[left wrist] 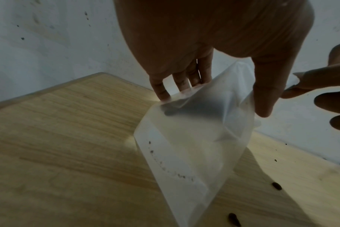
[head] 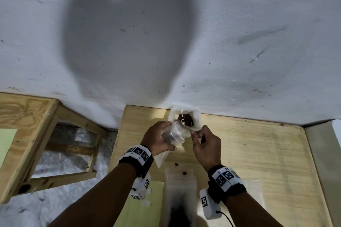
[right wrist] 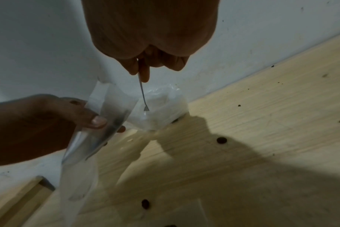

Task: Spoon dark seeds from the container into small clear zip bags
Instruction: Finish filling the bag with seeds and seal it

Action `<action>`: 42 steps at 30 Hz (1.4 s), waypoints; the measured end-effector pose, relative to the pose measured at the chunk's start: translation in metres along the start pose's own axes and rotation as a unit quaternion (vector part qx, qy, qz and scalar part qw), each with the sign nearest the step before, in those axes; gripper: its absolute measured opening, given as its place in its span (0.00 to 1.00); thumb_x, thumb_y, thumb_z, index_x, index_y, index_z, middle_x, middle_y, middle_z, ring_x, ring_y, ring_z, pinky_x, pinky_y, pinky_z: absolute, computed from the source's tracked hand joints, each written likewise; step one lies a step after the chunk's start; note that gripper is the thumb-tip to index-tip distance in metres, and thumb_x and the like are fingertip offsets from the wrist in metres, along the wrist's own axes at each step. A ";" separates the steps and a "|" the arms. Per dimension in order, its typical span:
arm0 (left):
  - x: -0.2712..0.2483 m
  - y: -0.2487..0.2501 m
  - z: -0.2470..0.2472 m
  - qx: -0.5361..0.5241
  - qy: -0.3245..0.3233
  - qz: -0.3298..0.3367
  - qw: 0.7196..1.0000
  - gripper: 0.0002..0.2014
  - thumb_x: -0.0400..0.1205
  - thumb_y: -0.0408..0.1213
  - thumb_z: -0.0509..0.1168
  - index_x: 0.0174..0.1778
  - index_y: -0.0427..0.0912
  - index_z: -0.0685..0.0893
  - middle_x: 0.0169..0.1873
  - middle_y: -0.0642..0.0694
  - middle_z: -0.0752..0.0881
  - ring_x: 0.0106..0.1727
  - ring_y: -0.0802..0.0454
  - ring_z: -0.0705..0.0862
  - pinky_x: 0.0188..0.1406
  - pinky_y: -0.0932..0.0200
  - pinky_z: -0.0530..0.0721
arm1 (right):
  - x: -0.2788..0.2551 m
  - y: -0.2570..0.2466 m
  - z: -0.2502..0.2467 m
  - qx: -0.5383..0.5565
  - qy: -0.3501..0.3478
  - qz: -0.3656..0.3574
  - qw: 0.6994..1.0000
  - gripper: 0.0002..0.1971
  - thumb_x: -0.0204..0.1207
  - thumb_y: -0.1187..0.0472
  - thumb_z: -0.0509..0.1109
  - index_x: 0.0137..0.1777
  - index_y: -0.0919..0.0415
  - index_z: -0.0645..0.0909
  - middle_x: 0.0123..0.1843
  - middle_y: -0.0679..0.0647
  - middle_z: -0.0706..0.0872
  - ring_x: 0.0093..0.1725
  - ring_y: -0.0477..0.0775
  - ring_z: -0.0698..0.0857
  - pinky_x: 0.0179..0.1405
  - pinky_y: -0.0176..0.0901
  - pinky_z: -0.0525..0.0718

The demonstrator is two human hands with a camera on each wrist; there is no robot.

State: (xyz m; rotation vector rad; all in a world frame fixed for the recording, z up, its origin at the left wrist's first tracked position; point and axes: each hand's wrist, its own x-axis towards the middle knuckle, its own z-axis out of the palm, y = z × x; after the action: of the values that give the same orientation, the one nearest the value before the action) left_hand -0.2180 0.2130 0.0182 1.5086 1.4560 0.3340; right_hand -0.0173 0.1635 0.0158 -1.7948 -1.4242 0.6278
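Now: left hand (head: 156, 139) pinching zip bag (left wrist: 186, 147) mouth open; right hand (head: 205, 145) gripping spoon (right wrist: 142, 93), bowl in seed container (head: 185, 120) just beyond bag. Keep mouth wide, beside container; lift level.

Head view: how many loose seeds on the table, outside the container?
2. One seed lies just nearer than the left hand; another seed sits on the stack of bags. Hands may hide more; far-edge specks unclear.

1. Head view: high, looking forward and down over both forearms at the wooden table (head: 258, 153) and white wall (head: 239, 24).
2. Wrist views: close, along each hand.
3. All share the zip bag (left wrist: 188, 145).
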 end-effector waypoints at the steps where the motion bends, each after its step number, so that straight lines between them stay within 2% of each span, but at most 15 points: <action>1: 0.000 0.000 0.001 0.001 0.000 0.000 1.000 0.49 0.57 0.43 0.87 0.77 0.48 0.75 0.71 0.52 0.79 0.72 0.52 0.78 0.70 0.49 0.81 | -0.001 0.000 0.002 -0.007 -0.006 0.005 1.000 0.17 0.77 0.61 0.75 0.35 0.54 0.69 0.20 0.44 0.68 0.19 0.47 0.65 0.22 0.46 0.73; 9: -0.003 -0.005 -0.001 0.022 0.021 0.006 1.000 0.49 0.58 0.44 0.87 0.77 0.47 0.75 0.72 0.52 0.79 0.71 0.51 0.79 0.69 0.48 0.82 | 0.007 0.003 -0.007 -0.028 0.019 0.063 0.997 0.17 0.78 0.60 0.74 0.35 0.54 0.68 0.19 0.45 0.67 0.18 0.50 0.66 0.24 0.43 0.71; 11: -0.004 -0.004 -0.001 0.025 0.027 0.013 0.999 0.49 0.58 0.45 0.87 0.77 0.47 0.74 0.71 0.52 0.78 0.70 0.52 0.79 0.68 0.49 0.82 | 0.008 0.003 -0.011 -0.005 0.037 0.090 0.995 0.17 0.77 0.58 0.74 0.34 0.52 0.67 0.19 0.50 0.70 0.18 0.56 0.69 0.22 0.47 0.78; 13: -0.004 -0.003 0.000 0.023 0.032 0.021 0.999 0.49 0.58 0.45 0.87 0.77 0.47 0.75 0.71 0.53 0.78 0.70 0.53 0.79 0.67 0.49 0.83 | 0.008 0.002 -0.015 0.019 0.061 0.114 0.991 0.16 0.76 0.56 0.73 0.34 0.51 0.67 0.20 0.58 0.73 0.19 0.65 0.72 0.20 0.57 0.83; 16: -0.006 -0.002 0.001 0.028 0.037 0.038 0.998 0.48 0.58 0.46 0.86 0.76 0.48 0.75 0.70 0.55 0.78 0.69 0.54 0.79 0.66 0.50 0.84 | 0.006 0.000 -0.019 0.012 0.078 0.103 0.991 0.16 0.76 0.59 0.72 0.33 0.53 0.67 0.20 0.54 0.70 0.19 0.57 0.68 0.23 0.56 0.80; 20: -0.009 -0.001 0.005 0.026 0.042 0.059 0.997 0.47 0.58 0.45 0.86 0.75 0.48 0.77 0.68 0.58 0.78 0.67 0.56 0.80 0.62 0.52 0.85 | 0.004 -0.003 -0.016 -0.015 0.063 0.096 0.993 0.16 0.77 0.57 0.70 0.35 0.52 0.66 0.20 0.51 0.72 0.19 0.61 0.74 0.22 0.52 0.81; 23: -0.010 0.000 0.008 0.006 0.036 0.058 0.998 0.47 0.57 0.46 0.86 0.74 0.50 0.77 0.67 0.60 0.78 0.67 0.57 0.79 0.62 0.51 0.86 | 0.006 -0.005 -0.011 -0.008 0.088 0.113 0.990 0.16 0.77 0.62 0.71 0.34 0.55 0.66 0.19 0.50 0.69 0.19 0.55 0.66 0.23 0.48 0.75; 26: -0.009 0.003 0.009 -0.024 0.027 0.051 0.998 0.48 0.56 0.47 0.85 0.74 0.51 0.77 0.66 0.60 0.78 0.68 0.57 0.79 0.63 0.50 0.86 | 0.006 -0.009 -0.007 0.011 0.109 0.139 0.984 0.17 0.76 0.64 0.72 0.33 0.56 0.66 0.20 0.50 0.68 0.20 0.53 0.66 0.23 0.46 0.71; 28: -0.007 0.006 0.011 -0.042 0.020 0.044 0.998 0.48 0.56 0.45 0.86 0.74 0.50 0.77 0.66 0.57 0.79 0.68 0.56 0.79 0.64 0.50 0.85 | 0.006 -0.011 -0.003 0.036 0.134 0.167 0.976 0.17 0.76 0.66 0.72 0.32 0.58 0.67 0.21 0.49 0.69 0.20 0.48 0.66 0.24 0.43 0.70; 30: -0.005 0.008 0.012 -0.056 0.018 0.031 0.998 0.47 0.56 0.42 0.87 0.74 0.50 0.77 0.66 0.55 0.80 0.68 0.55 0.80 0.65 0.51 0.84 | 0.006 -0.012 0.000 0.072 0.162 0.199 0.964 0.16 0.76 0.68 0.72 0.32 0.63 0.69 0.23 0.50 0.70 0.19 0.45 0.68 0.22 0.33 0.67; 32: -0.002 0.008 0.012 -0.083 0.013 0.007 0.996 0.47 0.56 0.40 0.87 0.73 0.49 0.77 0.66 0.53 0.82 0.67 0.54 0.81 0.64 0.55 0.84 | 0.006 -0.011 0.002 0.102 0.178 0.235 0.950 0.15 0.76 0.67 0.73 0.33 0.66 0.70 0.25 0.51 0.73 0.22 0.44 0.69 0.25 0.35 0.70; 34: -0.001 0.007 0.011 -0.105 0.005 -0.017 0.994 0.46 0.57 0.36 0.88 0.73 0.48 0.77 0.66 0.52 0.82 0.65 0.55 0.81 0.57 0.67 0.82 | 0.006 -0.007 0.005 0.120 0.187 0.262 0.939 0.19 0.77 0.62 0.75 0.31 0.63 0.69 0.26 0.51 0.74 0.26 0.50 0.72 0.31 0.43 0.72; 36: 0.000 0.005 0.009 -0.109 -0.003 -0.029 0.994 0.45 0.59 0.33 0.87 0.73 0.45 0.78 0.65 0.51 0.83 0.64 0.56 0.81 0.47 0.79 0.77 | 0.006 0.000 0.009 0.136 0.192 0.289 0.928 0.22 0.76 0.60 0.76 0.30 0.58 0.66 0.28 0.54 0.74 0.29 0.54 0.73 0.32 0.45 0.72; 38: 0.002 0.003 0.007 -0.117 -0.009 -0.035 0.992 0.44 0.60 0.31 0.87 0.74 0.43 0.78 0.65 0.49 0.84 0.63 0.57 0.81 0.41 0.82 0.78 | 0.008 0.005 0.012 0.159 0.193 0.323 0.913 0.22 0.74 0.62 0.77 0.29 0.56 0.65 0.29 0.57 0.74 0.30 0.56 0.72 0.31 0.45 0.72; 42: 0.003 0.002 0.002 -0.125 -0.021 -0.048 0.991 0.43 0.60 0.30 0.86 0.73 0.41 0.79 0.64 0.48 0.85 0.61 0.58 0.80 0.38 0.83 0.78 | 0.014 0.012 0.013 0.203 0.154 0.390 0.885 0.22 0.65 0.59 0.79 0.25 0.50 0.66 0.28 0.55 0.72 0.29 0.55 0.69 0.32 0.50 0.73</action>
State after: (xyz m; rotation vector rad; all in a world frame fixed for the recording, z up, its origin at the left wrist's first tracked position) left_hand -0.2144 0.2147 0.0175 1.2343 1.3924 0.4080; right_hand -0.0166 0.1789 -0.0008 -1.9645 -0.2740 0.9022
